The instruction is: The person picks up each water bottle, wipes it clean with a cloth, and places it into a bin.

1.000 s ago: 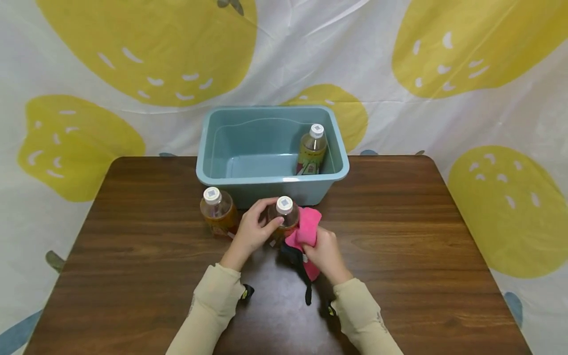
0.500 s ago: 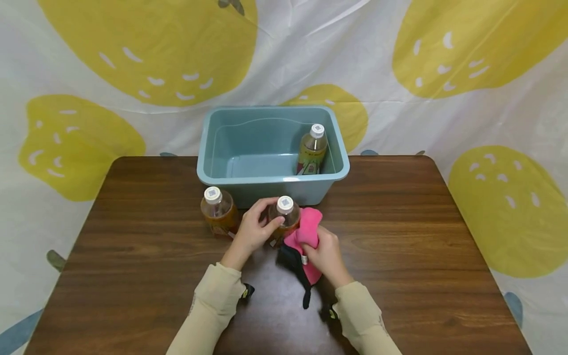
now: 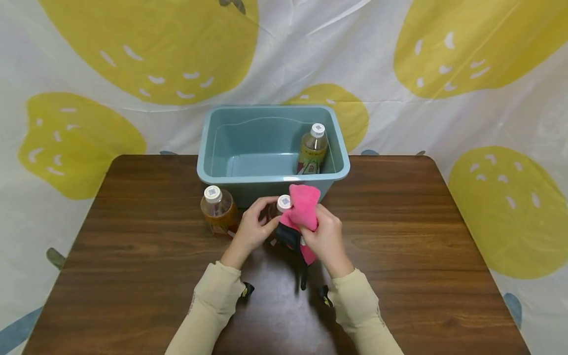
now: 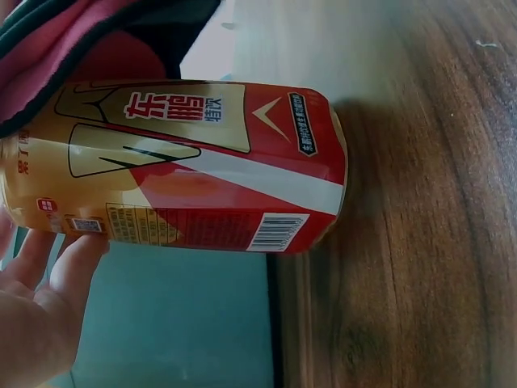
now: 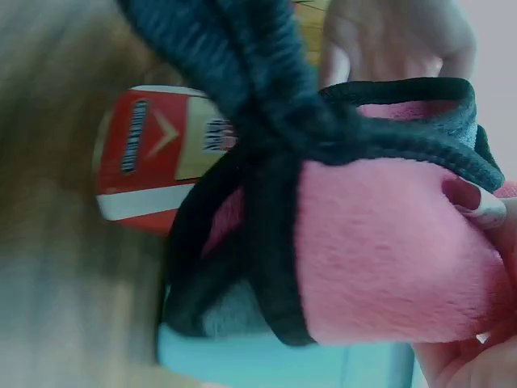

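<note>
A bottle with a white cap (image 3: 284,202) and a red and gold label (image 4: 194,162) stands upright on the table, in front of the tub. My left hand (image 3: 254,228) holds it from the left, fingers behind and thumb in front. My right hand (image 3: 326,236) grips a bunched pink cloth (image 3: 304,204) with dark edging, which lies against the bottle's right side and upper part. The right wrist view shows the cloth (image 5: 388,250) up close, covering part of the bottle (image 5: 153,162).
A blue-green tub (image 3: 270,180) stands at the table's back edge, with a green-labelled bottle (image 3: 312,153) upright in its right end. Another capped bottle (image 3: 219,212) stands left of my left hand. A patterned sheet (image 3: 381,123) hangs behind the wooden table (image 3: 421,236).
My right hand has moved up with the cloth, which now reaches beside the bottle's cap and hides more of its shoulder. The left hand has stayed on the bottle.
</note>
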`<action>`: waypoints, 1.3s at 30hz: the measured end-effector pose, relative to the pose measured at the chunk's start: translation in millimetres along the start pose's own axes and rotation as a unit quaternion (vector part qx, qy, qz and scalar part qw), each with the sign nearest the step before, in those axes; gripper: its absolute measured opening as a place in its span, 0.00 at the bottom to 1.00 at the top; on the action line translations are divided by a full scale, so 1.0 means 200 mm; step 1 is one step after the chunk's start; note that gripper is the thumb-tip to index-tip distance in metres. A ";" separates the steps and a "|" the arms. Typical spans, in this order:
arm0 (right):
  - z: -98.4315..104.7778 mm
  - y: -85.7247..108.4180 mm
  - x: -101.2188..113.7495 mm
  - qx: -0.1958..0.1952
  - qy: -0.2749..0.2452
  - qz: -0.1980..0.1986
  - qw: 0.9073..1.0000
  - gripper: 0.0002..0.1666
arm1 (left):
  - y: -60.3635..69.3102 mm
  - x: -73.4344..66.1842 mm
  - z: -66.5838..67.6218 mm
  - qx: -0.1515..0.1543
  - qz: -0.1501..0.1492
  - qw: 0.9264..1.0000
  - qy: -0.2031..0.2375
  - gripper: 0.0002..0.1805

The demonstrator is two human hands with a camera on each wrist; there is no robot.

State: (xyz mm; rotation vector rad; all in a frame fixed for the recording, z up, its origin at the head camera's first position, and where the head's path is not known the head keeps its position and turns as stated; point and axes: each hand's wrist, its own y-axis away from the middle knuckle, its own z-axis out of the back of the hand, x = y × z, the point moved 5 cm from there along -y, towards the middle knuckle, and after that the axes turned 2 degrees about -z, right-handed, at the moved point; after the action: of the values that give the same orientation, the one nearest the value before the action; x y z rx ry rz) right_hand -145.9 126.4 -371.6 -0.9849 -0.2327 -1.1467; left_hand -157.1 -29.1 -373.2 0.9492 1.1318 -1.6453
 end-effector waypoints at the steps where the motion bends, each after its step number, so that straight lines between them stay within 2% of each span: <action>1: 0.00 0.01 -0.01 -0.003 -0.005 -0.003 1.000 0.09 | 0.00 0.00 0.00 0.000 -0.002 1.000 -0.001 0.19; 8: -0.01 0.09 -0.07 -0.013 -0.012 -0.008 1.000 0.11 | 0.00 0.00 0.00 0.000 -0.010 1.000 -0.006 0.20; 11: -0.05 0.14 -0.10 0.006 0.004 -0.019 1.000 0.10 | 0.00 0.00 0.00 -0.003 -0.011 1.000 -0.004 0.20; 17: -0.18 0.26 -0.26 0.077 0.045 -0.083 0.993 0.11 | 0.00 0.01 -0.01 -0.002 -0.010 1.000 0.001 0.19; 22: -0.21 0.29 -0.32 0.087 0.048 -0.090 0.991 0.11 | 0.00 0.01 -0.01 0.000 -0.007 1.000 0.005 0.19; 24: -0.19 0.29 -0.31 0.080 0.042 -0.085 0.992 0.11 | 0.00 0.01 -0.02 0.001 -0.009 1.000 0.005 0.19; 27: -0.15 0.26 -0.26 0.053 0.026 -0.065 0.996 0.11 | -0.01 0.09 -0.04 -0.001 -0.013 1.000 0.009 0.20; 31: -0.06 0.18 -0.15 0.000 -0.002 -0.025 1.000 0.11 | -0.02 0.19 -0.06 -0.006 -0.014 1.000 0.013 0.21; 35: 0.01 0.09 -0.04 -0.027 -0.027 -0.016 0.999 0.12 | -0.02 0.20 -0.05 -0.002 -0.012 1.000 0.003 0.21; 39: 0.02 0.04 0.01 -0.020 -0.028 -0.040 0.999 0.12 | -0.01 0.20 -0.05 0.000 -0.009 1.000 -0.003 0.20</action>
State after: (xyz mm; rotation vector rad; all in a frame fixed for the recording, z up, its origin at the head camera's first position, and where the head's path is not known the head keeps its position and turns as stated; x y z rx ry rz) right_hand -137.5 129.3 -371.9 -1.0517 -0.2963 -1.2010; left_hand -171.1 -29.0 -412.5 0.9359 1.1381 -1.6624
